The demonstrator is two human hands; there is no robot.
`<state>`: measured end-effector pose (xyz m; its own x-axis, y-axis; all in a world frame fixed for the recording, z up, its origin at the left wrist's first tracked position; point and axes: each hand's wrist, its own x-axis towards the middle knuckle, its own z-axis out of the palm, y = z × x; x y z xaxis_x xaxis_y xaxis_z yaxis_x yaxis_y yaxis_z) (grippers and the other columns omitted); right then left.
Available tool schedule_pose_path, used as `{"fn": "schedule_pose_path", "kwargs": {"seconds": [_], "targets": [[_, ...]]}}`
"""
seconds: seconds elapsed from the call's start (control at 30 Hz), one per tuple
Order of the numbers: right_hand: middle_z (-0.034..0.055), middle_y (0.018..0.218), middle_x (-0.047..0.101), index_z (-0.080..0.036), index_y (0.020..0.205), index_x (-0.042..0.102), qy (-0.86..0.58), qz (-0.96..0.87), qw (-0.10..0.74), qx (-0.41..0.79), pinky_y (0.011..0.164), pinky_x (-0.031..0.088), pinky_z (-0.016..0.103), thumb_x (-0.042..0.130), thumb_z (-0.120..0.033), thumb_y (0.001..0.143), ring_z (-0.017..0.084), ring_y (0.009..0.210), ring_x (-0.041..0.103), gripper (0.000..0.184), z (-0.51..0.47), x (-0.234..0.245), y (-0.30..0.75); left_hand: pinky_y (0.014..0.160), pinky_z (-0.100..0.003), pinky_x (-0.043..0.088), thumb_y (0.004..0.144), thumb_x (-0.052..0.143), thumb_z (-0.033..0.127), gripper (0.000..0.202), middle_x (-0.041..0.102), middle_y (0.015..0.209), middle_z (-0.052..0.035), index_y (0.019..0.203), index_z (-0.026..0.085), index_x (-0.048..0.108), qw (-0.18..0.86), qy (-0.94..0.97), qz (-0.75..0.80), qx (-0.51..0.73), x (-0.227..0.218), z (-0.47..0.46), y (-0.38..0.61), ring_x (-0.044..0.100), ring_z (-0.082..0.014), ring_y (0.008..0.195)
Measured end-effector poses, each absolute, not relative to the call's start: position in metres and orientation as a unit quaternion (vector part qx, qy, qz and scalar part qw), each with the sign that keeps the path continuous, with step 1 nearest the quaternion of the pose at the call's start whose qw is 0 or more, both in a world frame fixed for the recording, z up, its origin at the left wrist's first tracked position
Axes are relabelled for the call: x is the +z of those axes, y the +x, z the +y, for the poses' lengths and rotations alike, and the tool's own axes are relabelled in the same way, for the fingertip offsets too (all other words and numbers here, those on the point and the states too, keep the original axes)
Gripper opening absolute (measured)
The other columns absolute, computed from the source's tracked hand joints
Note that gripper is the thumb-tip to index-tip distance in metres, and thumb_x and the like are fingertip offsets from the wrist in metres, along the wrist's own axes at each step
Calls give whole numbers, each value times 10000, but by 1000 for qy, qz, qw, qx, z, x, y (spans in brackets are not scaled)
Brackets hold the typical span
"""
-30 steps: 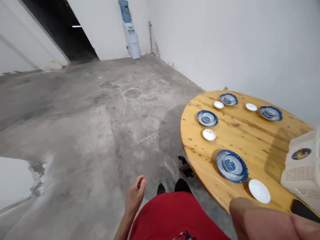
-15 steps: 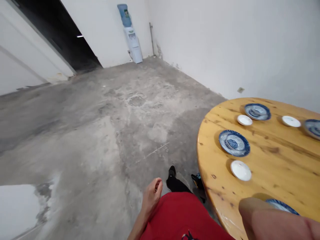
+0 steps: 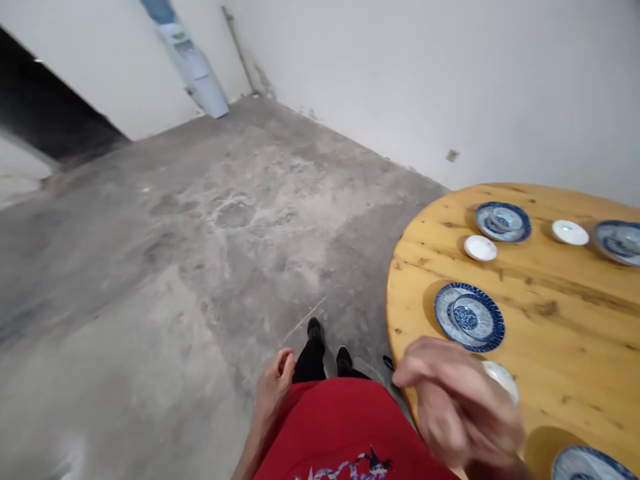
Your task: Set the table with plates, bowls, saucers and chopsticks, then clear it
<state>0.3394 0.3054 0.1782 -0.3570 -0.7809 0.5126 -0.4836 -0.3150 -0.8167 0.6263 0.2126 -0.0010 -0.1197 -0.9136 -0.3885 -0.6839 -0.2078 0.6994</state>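
My left hand (image 3: 275, 379) hangs beside the red shirt, its fingers loosely curled, and nothing shows in it. Over the table's near left edge, my right hand (image 3: 457, 403) is blurred by motion, with its fingers bent inward and no object visible in them. It partly covers a small white dish (image 3: 504, 381). Just beyond lies a blue-and-white plate (image 3: 493, 330) with a clear glass bowl (image 3: 466, 319) on it. Another patterned plate (image 3: 590, 467) is cut off by the bottom edge.
The round wooden table (image 3: 560, 347) also carries a far plate (image 3: 523, 230), a right-hand plate (image 3: 620, 243) and white dishes (image 3: 481, 248). Bare concrete floor (image 3: 240, 267) stretches left. A water dispenser (image 3: 197, 73) stands by the wall near a dark doorway (image 3: 45, 100).
The view has shifted right and forward along the table. My right hand has swung up and left, now in front of a white dish. My left hand remains curled at my side.
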Motion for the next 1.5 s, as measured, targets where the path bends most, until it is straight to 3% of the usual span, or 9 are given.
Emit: {"fn": "schedule_pose_path", "kwargs": {"seconds": [0.1, 0.17, 0.3, 0.43, 0.63, 0.9, 1.13, 1.37, 1.5], "targets": [[0, 710, 688, -241, 1258, 595, -554, 599, 26, -577, 536, 554, 254, 532, -79, 903, 135, 543, 657, 395, 257, 149, 346, 756, -325, 540, 847, 436, 556, 436, 758, 880, -59, 1011, 212, 645, 104, 615, -648, -437, -7, 154, 603, 715, -217, 793], [-9, 712, 679, -208, 1285, 580, -522, 644, -3, -559, 542, 546, 217, 529, -56, 894, 114, 536, 652, 422, 231, 118, 344, 757, -327, 542, 841, 438, 561, 441, 757, 879, -61, 1006, 208, 645, 94, 589, -670, -442, -12, 111, 583, 714, -218, 788], [-15, 710, 661, -192, 1211, 600, -424, 724, 63, -540, 580, 551, 203, 467, -125, 945, 106, 565, 655, 305, 183, 62, 340, 741, -327, 541, 830, 439, 565, 447, 753, 895, -72, 983, 200, 647, 79, 522, -718, -453, -23, 17, 538, 713, -218, 774], [-11, 702, 655, -188, 1118, 630, -321, 783, 107, -522, 584, 539, 217, 428, -206, 963, 116, 569, 643, 255, 120, 38, 335, 755, -328, 531, 843, 441, 556, 443, 754, 900, -79, 988, 195, 654, 67, 457, -768, -444, -24, -82, 495, 715, -227, 804], [49, 869, 730, -190, 1105, 650, -285, 839, 70, -459, 720, 545, 259, 418, -237, 974, 157, 762, 702, 271, 44, 35, 310, 805, -332, 514, 887, 424, 543, 453, 749, 975, -92, 1039, 188, 659, 9, 355, -825, -439, -12, -197, 404, 707, -236, 903], [42, 843, 745, -196, 1063, 675, -198, 882, 32, -427, 649, 518, 239, 416, -205, 946, 145, 679, 684, 284, -8, 27, 256, 802, -313, 523, 896, 440, 499, 411, 738, 968, -92, 1051, 181, 650, -62, 162, -846, -503, -15, -223, 255, 697, -209, 882], [69, 933, 762, -180, 1076, 661, -183, 880, 18, -438, 711, 515, 255, 422, -195, 936, 175, 797, 721, 276, -59, 4, 152, 800, -314, 535, 903, 444, 511, 395, 748, 972, -75, 1043, 209, 656, -166, 39, -856, -488, -19, -231, 148, 702, -208, 863], [45, 818, 754, -175, 1082, 665, -69, 879, -55, -469, 627, 484, 229, 460, -194, 923, 150, 661, 691, 260, -77, 3, 34, 791, -372, 568, 851, 456, 608, 487, 750, 964, -99, 1046, 202, 641, -234, 52, -860, -450, -24, -279, 30, 724, -255, 877], [59, 845, 759, -182, 1060, 678, -5, 884, -111, -453, 655, 495, 247, 442, -197, 939, 172, 712, 711, 266, -66, 10, -1, 794, -370, 564, 838, 485, 598, 449, 749, 935, -75, 1022, 219, 637, -228, 18, -862, -453, -19, -270, -31, 716, -231, 803]]}}
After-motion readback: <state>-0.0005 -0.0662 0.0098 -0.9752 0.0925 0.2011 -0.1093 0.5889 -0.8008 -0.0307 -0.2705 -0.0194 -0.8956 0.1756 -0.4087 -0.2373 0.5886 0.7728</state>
